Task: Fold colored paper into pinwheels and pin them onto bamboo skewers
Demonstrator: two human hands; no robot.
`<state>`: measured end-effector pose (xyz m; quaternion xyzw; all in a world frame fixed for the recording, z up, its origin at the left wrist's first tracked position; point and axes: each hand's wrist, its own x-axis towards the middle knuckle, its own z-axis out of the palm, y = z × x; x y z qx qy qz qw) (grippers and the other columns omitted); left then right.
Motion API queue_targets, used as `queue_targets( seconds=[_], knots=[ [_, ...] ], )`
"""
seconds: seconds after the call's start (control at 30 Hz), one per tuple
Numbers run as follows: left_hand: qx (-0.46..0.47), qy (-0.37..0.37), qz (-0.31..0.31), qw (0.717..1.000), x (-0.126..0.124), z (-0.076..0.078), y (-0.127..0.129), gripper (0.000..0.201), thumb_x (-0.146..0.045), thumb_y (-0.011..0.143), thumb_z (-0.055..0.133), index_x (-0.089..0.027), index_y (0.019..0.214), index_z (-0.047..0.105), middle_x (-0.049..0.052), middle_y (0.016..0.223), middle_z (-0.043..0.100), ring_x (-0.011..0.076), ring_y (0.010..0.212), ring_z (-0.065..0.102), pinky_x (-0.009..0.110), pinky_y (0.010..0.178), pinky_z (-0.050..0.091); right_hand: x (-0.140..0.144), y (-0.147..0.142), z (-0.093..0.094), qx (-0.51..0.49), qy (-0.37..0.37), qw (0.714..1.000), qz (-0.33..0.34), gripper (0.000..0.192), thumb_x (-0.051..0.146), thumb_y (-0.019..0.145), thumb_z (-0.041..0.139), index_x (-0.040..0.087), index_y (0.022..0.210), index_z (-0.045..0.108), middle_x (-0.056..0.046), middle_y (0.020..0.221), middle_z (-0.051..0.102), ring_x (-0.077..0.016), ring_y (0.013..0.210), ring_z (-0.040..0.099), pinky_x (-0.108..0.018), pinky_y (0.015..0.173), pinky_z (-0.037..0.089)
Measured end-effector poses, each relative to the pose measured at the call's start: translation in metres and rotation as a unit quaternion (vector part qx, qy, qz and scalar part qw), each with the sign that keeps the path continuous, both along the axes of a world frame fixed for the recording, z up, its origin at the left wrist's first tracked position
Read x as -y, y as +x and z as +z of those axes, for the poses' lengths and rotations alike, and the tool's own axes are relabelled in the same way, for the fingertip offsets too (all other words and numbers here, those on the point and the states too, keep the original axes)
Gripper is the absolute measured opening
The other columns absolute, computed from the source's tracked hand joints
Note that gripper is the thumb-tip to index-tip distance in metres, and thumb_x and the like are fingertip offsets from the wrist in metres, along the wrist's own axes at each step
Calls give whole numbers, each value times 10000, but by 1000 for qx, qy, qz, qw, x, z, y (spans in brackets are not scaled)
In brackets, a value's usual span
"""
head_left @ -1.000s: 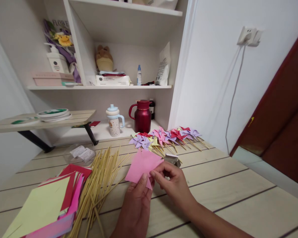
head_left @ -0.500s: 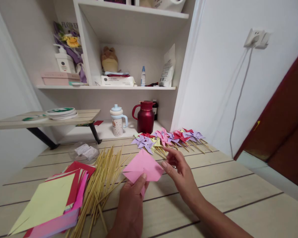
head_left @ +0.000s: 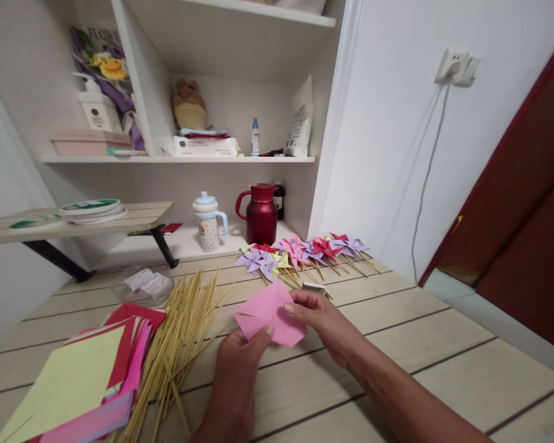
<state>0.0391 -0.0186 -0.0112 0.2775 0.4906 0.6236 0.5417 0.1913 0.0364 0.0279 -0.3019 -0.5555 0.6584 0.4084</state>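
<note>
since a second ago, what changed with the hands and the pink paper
The right hand let go of the pink paper half a second ago, opening beside it, and has now come back to pinch its right corner. The left hand kept its thumb on the lower edge throughout. The sticks, paper stack and pinwheels stayed put.

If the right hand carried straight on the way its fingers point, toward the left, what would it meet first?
The right hand already touches the pink paper. Past it, the first thing in line looks like the bamboo sticks, though depth is hard to judge.
</note>
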Motion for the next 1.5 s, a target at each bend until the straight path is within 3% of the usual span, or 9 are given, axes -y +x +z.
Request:
queue_targets(
  seconds=[0.33,0.53,0.67,0.87,0.93,1.03,1.17,1.3,1.5],
  knots=[
    [-49,1,1,999,8,19,5,273,-323,621,813,-141,824,794,85,758,780,267,788,710,342,776,505,-1,6,-4,33,9,999,22,336,383,672,837,147,902,769,-46,815,744,-148,671,631,-249,611,464],
    [-117,6,13,993,7,19,6,215,-289,593,823,-135,741,792,79,668,762,257,694,700,313,654,508,0,5,-6,63,-4,998,-20,327,368,598,873,134,801,767,-44,729,752,-147,592,622,-249,559,457],
    [-63,44,20,997,4,17,3,341,-338,619,826,-134,888,781,93,793,774,253,786,710,318,739,524,1,-3,-9,39,-17,996,-80,351,361,564,890,124,789,760,-54,733,760,-163,594,637,-268,575,476],
    [12,44,183,982,-9,16,-8,706,-515,684,792,-218,1283,566,113,1141,691,242,1060,654,352,921,488,1,-19,-15,-87,-35,976,-194,403,392,573,897,135,852,762,-80,802,781,-209,673,676,-313,648,510],
    [54,-5,168,984,-9,14,-3,643,-605,738,705,-220,1236,576,146,1214,660,271,1116,633,395,929,486,1,-23,-16,-124,-27,965,-228,392,394,590,892,140,856,755,-73,813,779,-208,695,674,-318,668,518],
    [102,-47,73,991,-3,13,13,568,-653,744,663,-196,1082,668,176,1232,665,320,1192,598,451,963,468,2,-26,-18,-142,-21,956,-255,366,392,619,880,149,855,743,-63,813,771,-205,695,668,-324,659,523],
    [99,48,13,994,9,21,28,553,-451,620,849,-192,1092,721,138,1165,719,323,1185,608,414,1001,458,9,-31,-22,-138,-27,965,-223,348,377,641,872,158,882,746,-65,851,774,-211,728,675,-342,701,525],
    [115,112,-41,986,16,34,25,449,-355,679,821,-128,1060,747,150,1035,760,311,1084,662,416,1005,461,16,-37,-25,-128,-30,972,-193,348,374,631,877,165,881,752,-63,869,776,-216,745,675,-343,713,518],
    [64,66,14,996,15,27,16,295,-305,675,817,-112,891,764,107,837,771,255,870,714,351,839,526,21,-40,-24,-143,-49,974,-169,368,371,610,890,167,882,751,-59,836,773,-208,715,669,-342,698,524]
  ],
)
